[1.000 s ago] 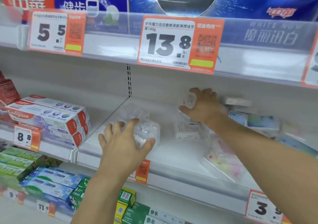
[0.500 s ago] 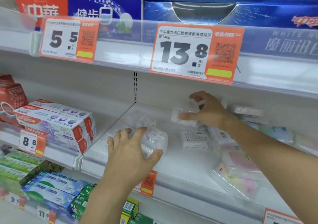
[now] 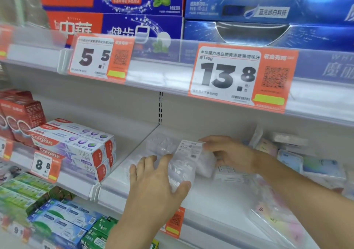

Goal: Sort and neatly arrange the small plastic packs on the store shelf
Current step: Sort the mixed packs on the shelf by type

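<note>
On the white shelf [image 3: 214, 201] lie several small clear plastic packs. My left hand [image 3: 153, 183] rests over the front of one clear pack [image 3: 180, 170] of white pieces, thumb at its right side. My right hand [image 3: 228, 153] holds a second clear pack with a white printed label [image 3: 189, 149] just behind and above the first. Another clear pack [image 3: 161, 143] lies behind them near the shelf's left corner. More packs, some with pastel contents [image 3: 279, 216], lie under and right of my right forearm.
Colgate toothpaste boxes [image 3: 76, 145] fill the neighbouring bay on the left. Blue and red toothpaste cartons [image 3: 249, 9] stand on the shelf above, behind price tags 5.5 [image 3: 95, 59] and 13.8 [image 3: 228, 76]. Flat boxed packs [image 3: 321, 168] lie at the right. Green and blue boxes sit below.
My right hand has drawn a labelled clear pack from the back of the shelf leftward to just behind the pack under my left hand. The left hand has stayed on its pack.
</note>
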Available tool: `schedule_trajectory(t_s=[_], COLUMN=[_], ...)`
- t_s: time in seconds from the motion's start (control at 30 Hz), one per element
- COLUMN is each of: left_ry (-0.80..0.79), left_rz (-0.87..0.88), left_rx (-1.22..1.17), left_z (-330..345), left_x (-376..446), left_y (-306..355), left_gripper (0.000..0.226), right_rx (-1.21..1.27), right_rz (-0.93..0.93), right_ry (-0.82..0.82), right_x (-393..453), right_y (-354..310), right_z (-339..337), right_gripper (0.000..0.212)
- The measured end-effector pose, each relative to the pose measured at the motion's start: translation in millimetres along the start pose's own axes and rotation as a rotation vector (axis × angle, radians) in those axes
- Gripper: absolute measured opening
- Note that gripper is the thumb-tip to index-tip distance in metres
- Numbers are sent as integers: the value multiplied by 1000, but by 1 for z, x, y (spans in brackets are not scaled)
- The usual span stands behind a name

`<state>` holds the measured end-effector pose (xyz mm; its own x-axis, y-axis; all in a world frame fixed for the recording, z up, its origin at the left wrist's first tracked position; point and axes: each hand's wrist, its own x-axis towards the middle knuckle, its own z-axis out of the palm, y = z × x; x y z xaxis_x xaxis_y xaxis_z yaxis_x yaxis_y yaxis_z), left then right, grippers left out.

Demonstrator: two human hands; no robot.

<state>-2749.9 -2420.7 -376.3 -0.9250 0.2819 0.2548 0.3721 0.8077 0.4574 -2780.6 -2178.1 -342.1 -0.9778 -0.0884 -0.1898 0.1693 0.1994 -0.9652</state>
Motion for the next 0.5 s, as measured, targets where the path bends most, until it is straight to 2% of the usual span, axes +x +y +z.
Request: schedule_trajectory(t_s=[0.07,0.13,0.23,0.3,0.37,0.43,0.5], left_ry=[8,8,26,30,28,28,25], left_rz=[5,7,4,-8,-16,-20,-24], left_rx=[3,8,24,33,49,77,104], left_z=[0,0,1,1,2,4,5], left_x=[0,-1,-1,0,1,2,1], left_y=[-1,-1,1,1,2,5,7], left_gripper=[74,73,72,73,75,77,78], right_rx=[-200,-367,-589,-501,-391,-443,-536], right_rz=[-66,-138,-149,-130,-168,-195,-198], right_ry=[44,205,339,338,352,347,318], right_x=[1,4,8,9,9,3,-6], right_y=[-3,-8,-7,1,10,10,8], right_z=[14,26,41,50,55,57,52], right_gripper=[34,35,54,62,56,39,35])
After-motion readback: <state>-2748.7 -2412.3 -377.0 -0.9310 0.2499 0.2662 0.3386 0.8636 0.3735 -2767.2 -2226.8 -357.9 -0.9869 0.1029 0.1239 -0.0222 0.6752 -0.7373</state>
